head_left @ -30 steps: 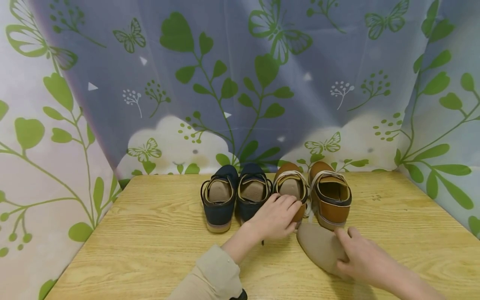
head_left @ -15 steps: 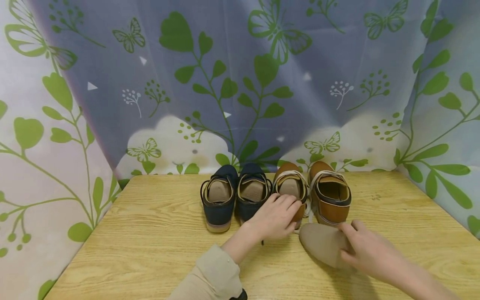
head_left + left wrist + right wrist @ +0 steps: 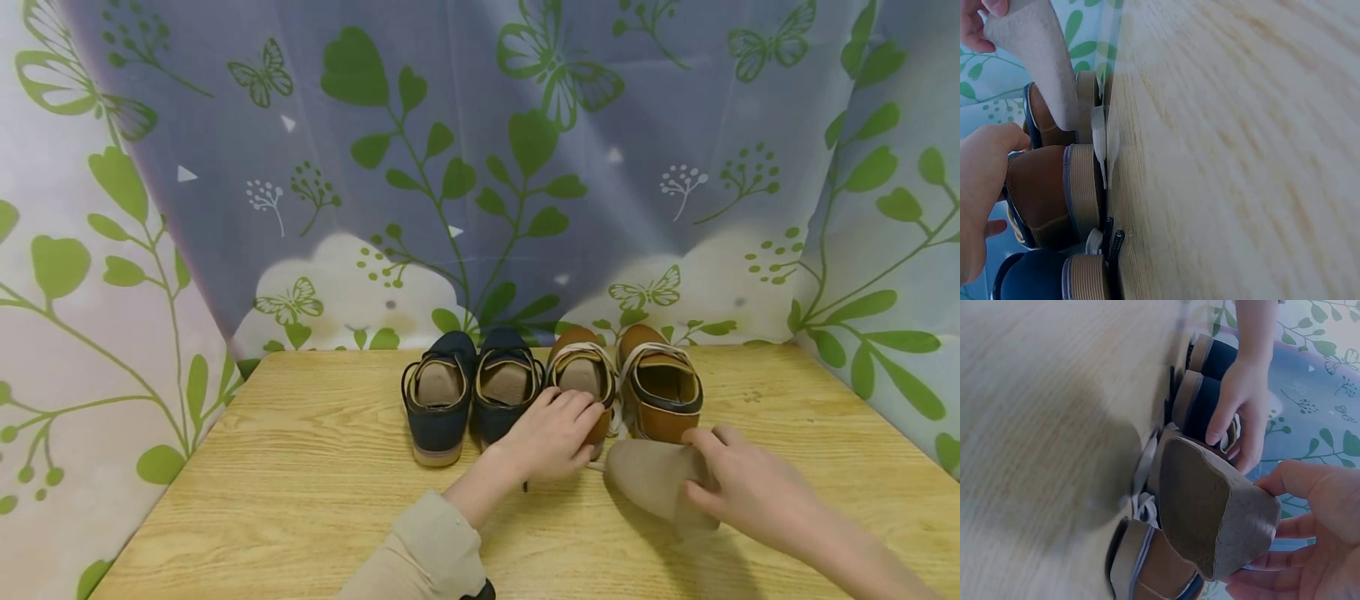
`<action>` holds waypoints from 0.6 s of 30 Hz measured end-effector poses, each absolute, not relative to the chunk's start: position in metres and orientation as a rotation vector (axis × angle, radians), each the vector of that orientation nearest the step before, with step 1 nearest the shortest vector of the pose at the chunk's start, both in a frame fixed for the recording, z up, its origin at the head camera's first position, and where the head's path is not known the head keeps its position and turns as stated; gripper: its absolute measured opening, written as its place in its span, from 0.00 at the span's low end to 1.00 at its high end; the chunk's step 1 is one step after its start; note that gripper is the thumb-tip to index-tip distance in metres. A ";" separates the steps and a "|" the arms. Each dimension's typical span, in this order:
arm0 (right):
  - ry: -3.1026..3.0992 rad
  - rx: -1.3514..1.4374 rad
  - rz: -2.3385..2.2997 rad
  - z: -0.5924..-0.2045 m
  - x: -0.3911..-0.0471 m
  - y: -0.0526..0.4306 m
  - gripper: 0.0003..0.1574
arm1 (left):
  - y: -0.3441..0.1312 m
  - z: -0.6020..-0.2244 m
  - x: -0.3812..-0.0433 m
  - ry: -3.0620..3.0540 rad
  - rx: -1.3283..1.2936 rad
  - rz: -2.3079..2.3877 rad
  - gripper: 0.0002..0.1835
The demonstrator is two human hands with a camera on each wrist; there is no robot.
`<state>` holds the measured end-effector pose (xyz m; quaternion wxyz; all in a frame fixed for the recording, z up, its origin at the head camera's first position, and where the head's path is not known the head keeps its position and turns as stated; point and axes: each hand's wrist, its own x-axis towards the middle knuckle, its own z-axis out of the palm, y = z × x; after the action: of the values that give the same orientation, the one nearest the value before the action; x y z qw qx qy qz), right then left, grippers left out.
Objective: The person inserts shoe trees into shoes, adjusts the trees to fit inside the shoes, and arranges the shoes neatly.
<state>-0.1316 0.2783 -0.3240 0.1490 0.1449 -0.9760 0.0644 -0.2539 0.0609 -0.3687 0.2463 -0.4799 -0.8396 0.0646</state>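
Note:
My right hand [image 3: 757, 487] pinches a grey-brown moulded shoe insert [image 3: 648, 479] between thumb and fingers, held in front of the right brown shoe [image 3: 663, 421]. The insert's hollow underside [image 3: 1194, 500] shows in the right wrist view, and its rounded toe points left in the head view. The right brown shoe has a bare opening. My left hand [image 3: 551, 433] grips the heel of the left brown shoe [image 3: 1047, 194], fingers bent over its collar and partly hiding it. A similar insert [image 3: 581, 377] sits inside that shoe. Pale laces [image 3: 1145, 506] hang between the brown shoes.
Two navy shoes [image 3: 438, 433] stand side by side left of the brown pair, heels toward me, with inserts [image 3: 504, 382] inside. All are in a row on a wooden table [image 3: 300, 500]. A patterned curtain [image 3: 480, 167] hangs behind the table and along both sides.
My right hand has moved slightly right and away from me with the insert, which now covers more of the right brown shoe's heel. The left hand stays on its shoe.

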 end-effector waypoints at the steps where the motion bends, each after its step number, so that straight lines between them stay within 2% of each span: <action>1: -2.807 0.413 0.180 -0.323 -0.131 0.279 0.25 | 0.061 -0.369 -0.254 -2.290 -1.312 0.173 0.24; 18: -2.750 0.378 0.078 -0.298 -0.129 0.288 0.26 | 0.063 -0.369 -0.255 -2.251 -1.286 0.191 0.23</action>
<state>-0.1293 0.2876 -0.2983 0.1814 0.1337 -0.9739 0.0277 -0.2547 0.0626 -0.3688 0.2675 -0.4767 -0.8343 0.0709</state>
